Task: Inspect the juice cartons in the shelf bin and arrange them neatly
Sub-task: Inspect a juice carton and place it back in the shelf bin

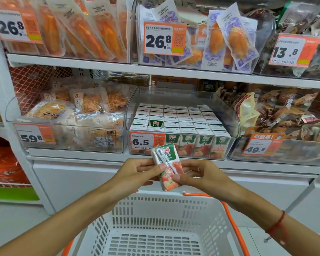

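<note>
A small juice carton [169,179] with a green top, fruit picture and a wrapped straw on its side is held tilted in front of the shelf. My left hand [142,169] grips its left side and my right hand [194,172] pinches its right side. Behind it, the clear shelf bin [227,115] holds several rows of matching cartons [185,122] standing upright. One gap shows in the second column near the front, where a lower carton's green face [156,123] is visible.
A white basket [155,231] with orange handles sits below my hands. Price tag 6.5 [146,142] hangs on the bin's front. Clear bins of snack packs [72,117] and dark packets [284,117] flank it; an upper shelf [155,69] runs above.
</note>
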The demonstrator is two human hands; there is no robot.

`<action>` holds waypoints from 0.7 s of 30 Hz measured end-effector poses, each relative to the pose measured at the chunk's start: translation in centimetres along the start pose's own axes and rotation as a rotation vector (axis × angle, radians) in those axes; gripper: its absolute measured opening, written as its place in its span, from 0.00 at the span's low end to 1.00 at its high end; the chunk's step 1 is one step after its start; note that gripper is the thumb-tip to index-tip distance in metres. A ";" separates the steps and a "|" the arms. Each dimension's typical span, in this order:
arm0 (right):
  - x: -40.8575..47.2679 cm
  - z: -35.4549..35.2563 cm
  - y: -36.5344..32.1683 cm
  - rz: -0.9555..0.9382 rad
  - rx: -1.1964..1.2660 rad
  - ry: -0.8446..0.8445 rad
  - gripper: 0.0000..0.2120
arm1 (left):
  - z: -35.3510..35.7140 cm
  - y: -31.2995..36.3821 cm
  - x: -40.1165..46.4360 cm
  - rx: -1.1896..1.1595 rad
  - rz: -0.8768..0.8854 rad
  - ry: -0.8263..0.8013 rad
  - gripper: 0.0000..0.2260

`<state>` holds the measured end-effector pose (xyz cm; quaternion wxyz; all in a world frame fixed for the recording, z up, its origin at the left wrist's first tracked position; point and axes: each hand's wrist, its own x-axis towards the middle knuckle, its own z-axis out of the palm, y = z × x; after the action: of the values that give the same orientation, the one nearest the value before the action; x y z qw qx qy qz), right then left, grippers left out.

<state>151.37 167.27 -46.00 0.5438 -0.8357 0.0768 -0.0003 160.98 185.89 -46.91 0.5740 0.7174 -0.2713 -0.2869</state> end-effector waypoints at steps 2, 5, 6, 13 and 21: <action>0.2 0.1 0.0 0.013 0.020 0.090 0.24 | -0.2 0.0 -0.1 0.006 0.006 -0.040 0.14; 0.2 0.5 0.0 0.017 0.026 0.183 0.23 | -0.3 -0.3 -0.2 0.043 0.025 -0.028 0.11; 0.2 0.7 0.0 0.004 0.007 0.214 0.21 | -0.2 -0.5 -0.2 0.046 0.035 0.008 0.10; -0.1 1.8 0.1 -0.137 -0.275 0.423 0.22 | 1.5 0.1 0.0 -0.134 -0.086 0.115 0.09; -0.2 0.7 -0.2 -0.205 -0.072 0.166 0.10 | -0.1 0.5 -0.4 -0.056 -0.026 0.136 0.12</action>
<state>151.27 168.04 -46.10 0.5023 -0.8553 0.0357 -0.1219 160.71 186.17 -46.35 0.6073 0.7223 -0.2140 -0.2525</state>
